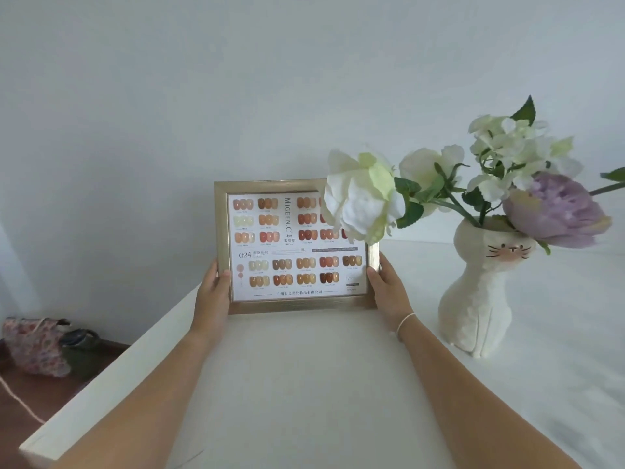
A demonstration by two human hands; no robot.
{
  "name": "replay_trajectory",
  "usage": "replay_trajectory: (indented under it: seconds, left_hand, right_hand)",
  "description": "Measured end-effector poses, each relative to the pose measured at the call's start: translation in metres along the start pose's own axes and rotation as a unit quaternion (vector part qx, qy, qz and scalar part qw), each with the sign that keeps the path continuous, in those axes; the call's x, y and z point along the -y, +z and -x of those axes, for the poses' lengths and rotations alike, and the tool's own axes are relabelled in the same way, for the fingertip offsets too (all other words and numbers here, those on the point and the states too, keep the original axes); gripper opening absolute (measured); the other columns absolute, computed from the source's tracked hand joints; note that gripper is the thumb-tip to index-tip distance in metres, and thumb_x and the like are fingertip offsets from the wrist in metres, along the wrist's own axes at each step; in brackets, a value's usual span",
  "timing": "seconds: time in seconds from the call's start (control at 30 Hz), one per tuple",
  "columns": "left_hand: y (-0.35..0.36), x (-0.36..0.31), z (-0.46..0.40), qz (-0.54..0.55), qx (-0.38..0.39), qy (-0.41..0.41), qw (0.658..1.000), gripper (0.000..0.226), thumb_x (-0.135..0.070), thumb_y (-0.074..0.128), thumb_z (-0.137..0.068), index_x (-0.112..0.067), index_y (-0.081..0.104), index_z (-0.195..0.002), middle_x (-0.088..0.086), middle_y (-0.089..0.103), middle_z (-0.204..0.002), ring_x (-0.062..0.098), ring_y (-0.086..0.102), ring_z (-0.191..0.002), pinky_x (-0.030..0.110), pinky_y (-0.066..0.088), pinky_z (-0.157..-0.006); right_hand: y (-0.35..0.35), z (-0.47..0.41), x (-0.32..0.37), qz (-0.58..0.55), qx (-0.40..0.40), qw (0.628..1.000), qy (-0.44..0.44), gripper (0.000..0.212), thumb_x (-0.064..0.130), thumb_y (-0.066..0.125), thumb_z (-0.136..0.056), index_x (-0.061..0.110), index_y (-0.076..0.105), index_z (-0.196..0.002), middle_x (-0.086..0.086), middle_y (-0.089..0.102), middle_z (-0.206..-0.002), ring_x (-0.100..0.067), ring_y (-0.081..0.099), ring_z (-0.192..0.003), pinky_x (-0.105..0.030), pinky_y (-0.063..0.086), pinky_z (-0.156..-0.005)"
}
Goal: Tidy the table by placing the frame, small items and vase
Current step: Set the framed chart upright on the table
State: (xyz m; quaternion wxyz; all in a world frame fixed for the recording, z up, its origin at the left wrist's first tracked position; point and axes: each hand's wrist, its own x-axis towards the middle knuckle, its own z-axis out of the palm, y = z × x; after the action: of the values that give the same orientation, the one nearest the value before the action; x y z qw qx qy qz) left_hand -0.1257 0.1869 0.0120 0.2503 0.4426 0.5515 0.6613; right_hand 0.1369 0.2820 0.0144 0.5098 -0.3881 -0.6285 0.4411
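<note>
White counter, picture centre: we hold the gold picture frame upright, left hand and right hand each in a closed grip on a side rail. Rigid, light, probably glazed; keep to the edges, clear of the cat vase.

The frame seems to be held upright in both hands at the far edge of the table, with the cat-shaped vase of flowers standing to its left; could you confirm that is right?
Not quite: the cat-shaped vase stands to the right of the frame, not its left, as the head view shows. The rest holds: the left hand and right hand grip the frame's two sides and hold it upright at the far edge of the table.
</note>
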Motion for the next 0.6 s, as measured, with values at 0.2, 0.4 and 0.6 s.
replay_trajectory:
  seconds: [0.2, 0.4, 0.6]
  left_hand:
    - [0.018, 0.004, -0.008, 0.02, 0.011, -0.001, 1.0, 0.035, -0.026, 0.037, -0.095, -0.053, 0.055, -0.11, -0.027, 0.068, -0.105, -0.002, 0.064, -0.098, 0.022, 0.048, -0.08]
    - [0.027, 0.009, -0.021, 0.026, 0.011, -0.004, 1.0, 0.036, -0.025, 0.036, -0.096, -0.051, 0.054, -0.113, -0.026, 0.068, -0.105, 0.0, 0.064, -0.1, 0.024, 0.049, -0.083]
    - [0.034, 0.008, -0.037, 0.016, 0.015, 0.008, 1.0, 0.036, -0.024, 0.036, -0.096, -0.05, 0.055, -0.111, -0.024, 0.069, -0.104, 0.003, 0.065, -0.1, 0.026, 0.051, -0.082]
  right_hand:
    - [-0.011, -0.005, -0.006, -0.003, -0.036, 0.999, -0.006, 0.037, 0.015, 0.039, -0.093, 0.037, 0.048, -0.121, -0.006, 0.063, -0.101, -0.019, 0.057, -0.093, -0.024, 0.043, -0.081]
    - [-0.015, -0.016, -0.015, -0.008, -0.05, 0.999, -0.005, 0.04, 0.014, 0.039, -0.093, 0.027, 0.046, -0.13, -0.002, 0.057, -0.082, -0.013, 0.05, -0.074, -0.026, 0.041, -0.072]
    - [-0.015, -0.027, -0.019, -0.029, -0.064, 0.998, -0.002, 0.04, 0.015, 0.038, -0.094, 0.028, 0.044, -0.131, -0.007, 0.063, -0.118, -0.021, 0.058, -0.107, -0.031, 0.044, -0.091]
